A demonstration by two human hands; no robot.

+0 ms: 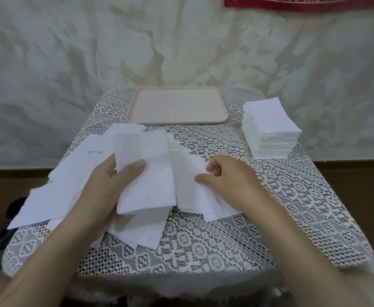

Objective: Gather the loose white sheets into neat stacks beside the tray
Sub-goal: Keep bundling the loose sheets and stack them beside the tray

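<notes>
A person's left hand [106, 185] grips a bundle of white sheets [146, 173], thumb on top, while the right hand [225, 180] pinches the edge of another sheet [188, 173] among loose white sheets [66, 178] on the lace-covered tabletop [292, 207]. 1 neat stack [270, 127] stands right of the beige tray [177, 105].

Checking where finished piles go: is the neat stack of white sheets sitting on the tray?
No, the neat stack sits on the lace tablecloth to the right of the tray.

The tray [177, 105] is set at the far middle of the bench [292, 207]. A stack [270, 127] is placed right of the tray; loose sheets [66, 185] are spread before it, leftward.
</notes>
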